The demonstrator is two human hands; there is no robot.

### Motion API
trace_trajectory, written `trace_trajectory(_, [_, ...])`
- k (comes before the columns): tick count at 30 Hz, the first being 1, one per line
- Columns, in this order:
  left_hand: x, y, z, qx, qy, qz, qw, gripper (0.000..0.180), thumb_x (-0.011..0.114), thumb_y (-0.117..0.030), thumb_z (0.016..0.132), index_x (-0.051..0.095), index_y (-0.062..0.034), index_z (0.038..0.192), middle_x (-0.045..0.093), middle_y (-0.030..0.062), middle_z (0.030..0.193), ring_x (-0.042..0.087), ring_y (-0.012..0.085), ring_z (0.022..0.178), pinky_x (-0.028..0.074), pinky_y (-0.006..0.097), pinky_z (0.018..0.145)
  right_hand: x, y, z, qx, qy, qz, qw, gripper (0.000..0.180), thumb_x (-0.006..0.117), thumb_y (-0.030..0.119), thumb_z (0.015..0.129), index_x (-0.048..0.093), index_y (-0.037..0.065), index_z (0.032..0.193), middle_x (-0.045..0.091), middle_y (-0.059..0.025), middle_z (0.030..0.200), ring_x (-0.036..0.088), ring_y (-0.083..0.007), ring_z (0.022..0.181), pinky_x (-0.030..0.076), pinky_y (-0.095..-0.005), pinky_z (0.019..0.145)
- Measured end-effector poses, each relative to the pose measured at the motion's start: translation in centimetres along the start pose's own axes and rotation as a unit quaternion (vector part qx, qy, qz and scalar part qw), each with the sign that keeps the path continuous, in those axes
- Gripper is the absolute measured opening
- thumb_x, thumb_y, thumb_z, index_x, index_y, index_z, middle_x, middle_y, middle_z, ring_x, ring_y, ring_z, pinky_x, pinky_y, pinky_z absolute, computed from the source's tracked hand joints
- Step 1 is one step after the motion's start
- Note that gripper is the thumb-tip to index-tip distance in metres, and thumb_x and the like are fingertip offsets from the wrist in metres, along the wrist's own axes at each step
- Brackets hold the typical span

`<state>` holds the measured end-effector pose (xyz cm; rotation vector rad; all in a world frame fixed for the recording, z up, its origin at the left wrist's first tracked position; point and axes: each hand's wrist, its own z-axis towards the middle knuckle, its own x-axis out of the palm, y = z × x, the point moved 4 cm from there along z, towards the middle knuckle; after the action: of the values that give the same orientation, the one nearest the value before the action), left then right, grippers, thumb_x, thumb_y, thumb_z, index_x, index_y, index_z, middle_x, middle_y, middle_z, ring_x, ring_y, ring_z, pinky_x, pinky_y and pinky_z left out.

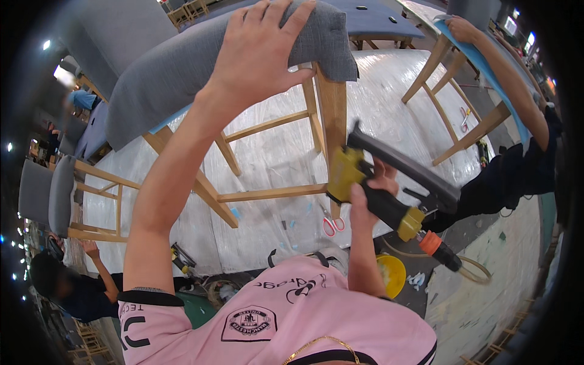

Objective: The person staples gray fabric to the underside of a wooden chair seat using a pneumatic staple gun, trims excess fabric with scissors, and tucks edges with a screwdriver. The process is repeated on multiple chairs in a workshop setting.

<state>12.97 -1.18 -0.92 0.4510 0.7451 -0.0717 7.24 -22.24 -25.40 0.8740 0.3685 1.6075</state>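
My left hand lies with outstretched fingers on the grey fabric over the seat of a wooden-legged chair. The fabric hangs loose at its edges, and a bit of blue material shows beneath it. In my right hand is a yellow and black pneumatic staple gun with a long dark magazine and an orange hose fitting. Its nose is beside the chair's front wooden leg; whether they touch, I cannot tell. The chair stands on a worktable covered in clear plastic.
Red-handled scissors lie near the chair leg. A yellow bowl and an air hose are below right. At right, a co-worker's arm reaches over another chair. Another grey chair lies at left, near a second person.
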Motion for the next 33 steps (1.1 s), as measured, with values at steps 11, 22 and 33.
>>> trace_trajectory(11, [2.1,1.0,1.9,-0.071,0.004,0.027,0.997,0.084,0.087,-0.028,0.074,0.049,-0.0128,0.147,0.054,0.0137,0.143,0.051,0.0334,0.132,0.040,0.048,0.113,-30.3,-23.7,-15.5,0.641,-0.250,0.042,0.724,0.035,0.074,0.015,0.091,0.061,0.015,0.123,0.066,-0.0046,0.114,0.069,-0.0242,0.100,0.059,-0.0433,0.077])
trace_trajectory(22, [-0.5,1.5,-0.3,-0.048,0.051,-0.008,0.998,0.099,0.090,-0.016,0.058,0.050,-0.0170,0.149,0.055,0.0067,0.146,0.052,0.0312,0.132,0.040,0.047,0.110,-37.0,-28.4,-25.3,0.837,-0.019,-0.172,0.518,0.064,0.059,0.056,0.099,0.060,-0.003,0.123,0.074,-0.0177,0.100,0.075,-0.0295,0.081,0.062,-0.0502,0.067])
trace_trajectory(33, [-1.1,-3.0,-1.5,-0.185,-0.019,0.022,0.982,0.097,0.081,-0.004,0.055,0.052,-0.0168,0.146,0.050,0.0070,0.151,0.044,0.0356,0.141,0.032,0.052,0.119,-17.8,-31.7,-20.9,0.345,0.704,-0.228,0.578,0.035,0.062,0.037,0.091,0.073,0.009,0.110,0.075,-0.0220,0.095,0.073,-0.0383,0.091,0.056,-0.0503,0.081])
